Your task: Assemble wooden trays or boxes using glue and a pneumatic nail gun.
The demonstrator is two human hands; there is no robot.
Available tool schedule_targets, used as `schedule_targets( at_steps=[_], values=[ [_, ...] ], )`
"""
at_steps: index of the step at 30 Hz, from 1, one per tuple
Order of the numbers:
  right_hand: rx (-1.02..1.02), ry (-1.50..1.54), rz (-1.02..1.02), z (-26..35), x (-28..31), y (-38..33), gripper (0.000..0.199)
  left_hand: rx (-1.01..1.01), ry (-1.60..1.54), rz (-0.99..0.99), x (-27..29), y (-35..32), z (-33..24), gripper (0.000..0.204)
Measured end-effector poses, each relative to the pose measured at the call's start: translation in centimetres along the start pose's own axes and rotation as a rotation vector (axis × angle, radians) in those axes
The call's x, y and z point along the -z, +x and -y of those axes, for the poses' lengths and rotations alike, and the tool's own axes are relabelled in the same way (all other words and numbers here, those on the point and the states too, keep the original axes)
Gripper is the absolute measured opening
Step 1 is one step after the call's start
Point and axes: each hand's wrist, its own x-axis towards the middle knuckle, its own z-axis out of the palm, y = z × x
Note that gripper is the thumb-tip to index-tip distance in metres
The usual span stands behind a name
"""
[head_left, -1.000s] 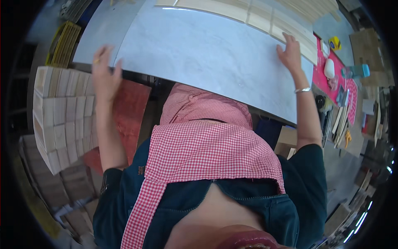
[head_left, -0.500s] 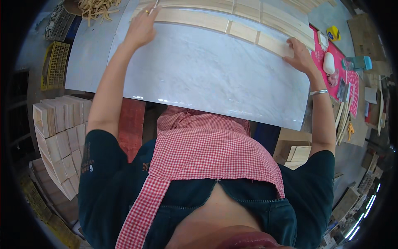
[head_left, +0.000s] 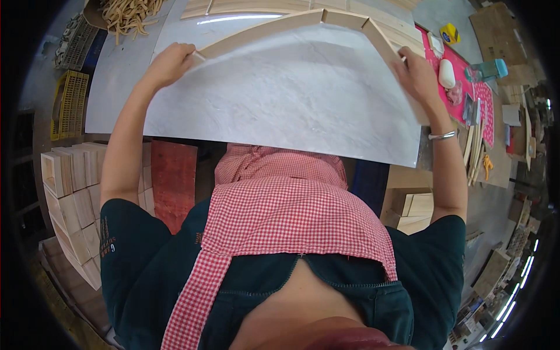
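A long pale wooden strip [head_left: 262, 30] stands on its edge over the white marbled tabletop [head_left: 280, 99]. It bends at two dark joint lines near its middle, making a wide arch. My left hand [head_left: 174, 64] is closed at its left end; a small pale tip shows by the fingers, and I cannot tell if it belongs to the strip or to a separate tool. With fingers bent round it, my right hand [head_left: 415, 74] grips the right section, which angles toward me. Behind the arch lie more flat wooden strips [head_left: 251, 7].
Stacked wooden boxes [head_left: 73, 195] stand at the left, below a yellow crate [head_left: 70, 105]. Peeled strips [head_left: 131, 14] lie in a heap at the far left. A white bottle [head_left: 447, 74], a yellow tape measure [head_left: 449, 33] and a teal container [head_left: 493, 70] are at the right.
The strip, flat before, is now lifted on edge and bent at its joints. My left hand has come down and to the left; my right hand has closed on the strip.
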Motion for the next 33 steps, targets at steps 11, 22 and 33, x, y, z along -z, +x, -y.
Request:
schedule_targets(
  at_steps=[11, 22, 33],
  values=[
    [0.069, 0.452, -0.002, 11.5, -5.7, -7.9, 0.027, -0.057, -0.337, -0.209, -5.2, 0.3, -10.3, 0.051],
    [0.72, 0.057, -0.311, 17.3, -6.0, -7.8, 0.029, 0.267, -0.998, -0.274, -11.8, 3.2, -9.2, 0.028],
    [0.532, 0.062, -0.207, 19.0, -9.1, -6.7, 0.026, 0.468, -0.93, -0.31, -11.8, 3.2, -11.9, 0.03]
  ],
)
